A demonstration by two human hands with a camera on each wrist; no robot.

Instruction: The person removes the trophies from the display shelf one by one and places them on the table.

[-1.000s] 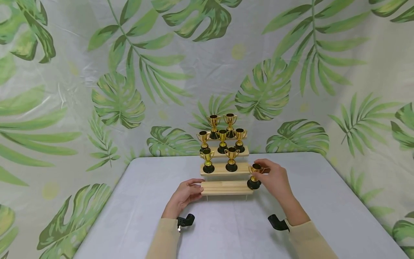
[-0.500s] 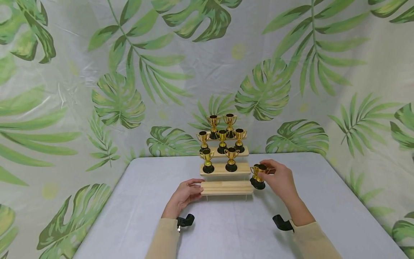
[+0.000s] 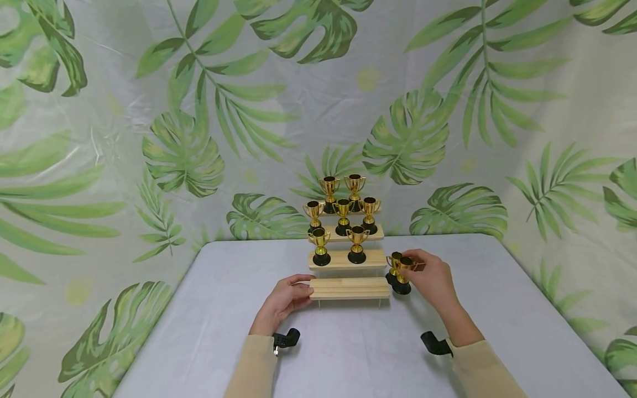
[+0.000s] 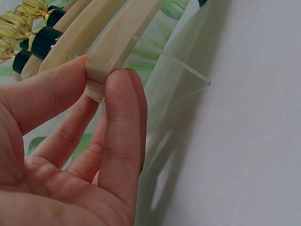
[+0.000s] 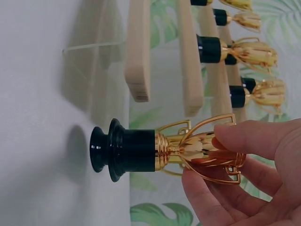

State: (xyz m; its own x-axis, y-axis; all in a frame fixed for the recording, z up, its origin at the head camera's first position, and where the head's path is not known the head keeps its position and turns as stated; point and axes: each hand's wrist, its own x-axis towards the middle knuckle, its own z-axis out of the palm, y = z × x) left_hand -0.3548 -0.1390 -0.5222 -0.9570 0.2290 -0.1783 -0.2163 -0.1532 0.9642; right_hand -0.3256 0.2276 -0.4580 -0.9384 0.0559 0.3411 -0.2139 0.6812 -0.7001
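My left hand [image 3: 286, 298] pinches the left end of the bottom step of a wooden tiered display stand [image 3: 350, 287], with thumb and fingertips on the board [image 4: 117, 42] in the left wrist view. My right hand [image 3: 435, 279] holds a small gold trophy cup [image 3: 404, 271] with a black base by its cup, just right of the stand. Close behind it is a second trophy [image 3: 394, 265], largely overlapped in the right wrist view, where its base [image 5: 97, 149] shows. I cannot tell whether it touches the hand or stands on the table.
Several more trophies [image 3: 343, 215] stand upright on the upper steps: two on top, three below, then two [image 3: 356, 243] on the step above the bottom one. Clear legs [image 4: 178, 61] carry the bottom step. A white-covered table [image 3: 239, 265] lies beneath, with a leaf-print cloth [image 3: 318, 110] behind.
My right hand has moved slightly right and toward me with its trophy, away from the bottom step. The second trophy has come into view behind it. My left hand has stayed put.
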